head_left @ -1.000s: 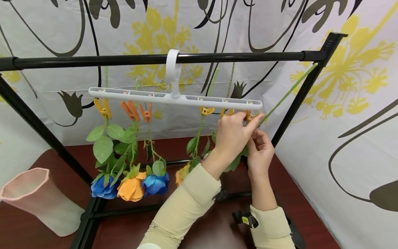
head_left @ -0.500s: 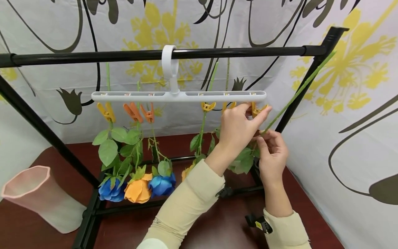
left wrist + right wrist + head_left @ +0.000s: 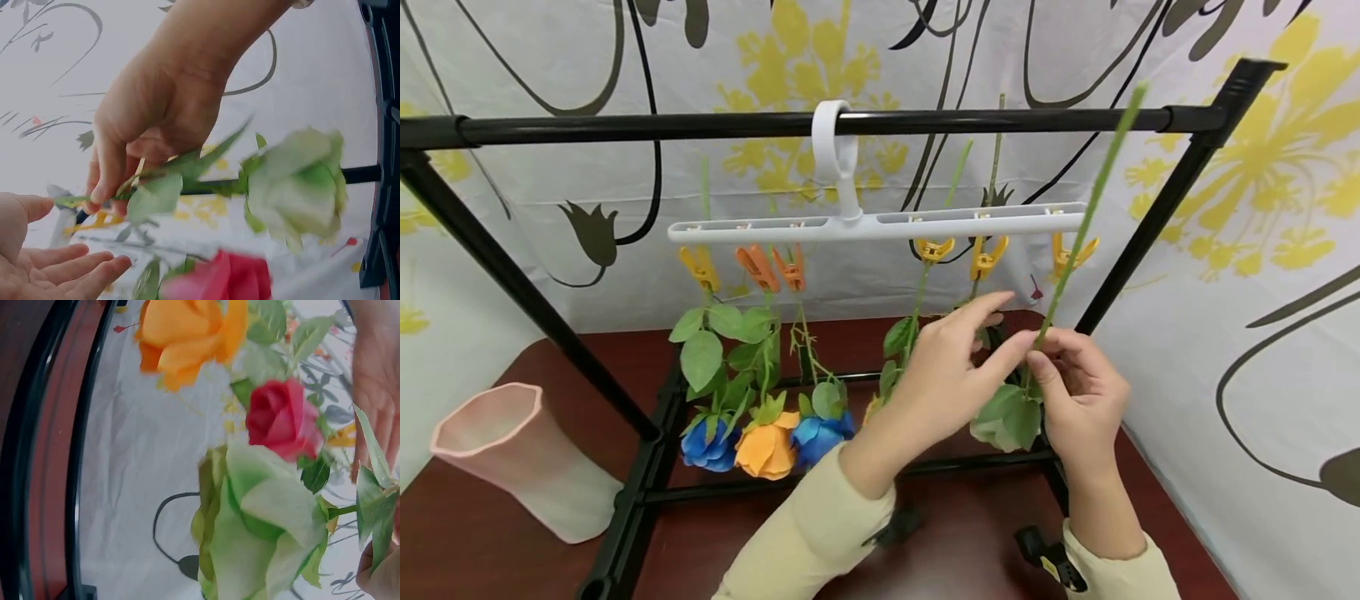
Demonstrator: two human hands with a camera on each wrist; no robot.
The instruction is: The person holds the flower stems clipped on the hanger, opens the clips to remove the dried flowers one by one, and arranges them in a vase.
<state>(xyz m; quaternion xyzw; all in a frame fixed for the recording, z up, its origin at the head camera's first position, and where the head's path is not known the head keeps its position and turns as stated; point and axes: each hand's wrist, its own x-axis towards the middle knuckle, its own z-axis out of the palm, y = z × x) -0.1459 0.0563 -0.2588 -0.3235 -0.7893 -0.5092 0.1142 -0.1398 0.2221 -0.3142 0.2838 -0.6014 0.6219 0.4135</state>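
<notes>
My right hand (image 3: pixel 1086 400) pinches the green stem (image 3: pixel 1086 217) of a pale green-white rose (image 3: pixel 297 187), just above its leaves. The rose's head hangs down and the stem slants up across the hanger's right end. Beside it my left hand (image 3: pixel 940 367) has its fingers extended, the thumb tip right at the stem. Above both hands is the white clip hanger (image 3: pixel 760 229), hooked on a black rail (image 3: pixel 700 127). Its rightmost yellow clip (image 3: pixel 1072 252) holds no stem. A red rose (image 3: pixel 278 419) and an orange rose (image 3: pixel 187 337) hang close to the pale one.
On the hanger's left half, a blue rose (image 3: pixel 707 446), an orange rose (image 3: pixel 767 450) and another blue rose (image 3: pixel 822 437) hang head down. A pink and white vase (image 3: pixel 512 458) stands left on the dark red table (image 3: pixel 970 533). The rack's black post (image 3: pixel 1157 225) rises at right.
My left hand has come off the rightmost clip and dropped lower. My right hand has moved right and down with the rose, whose stem now stands steeper.
</notes>
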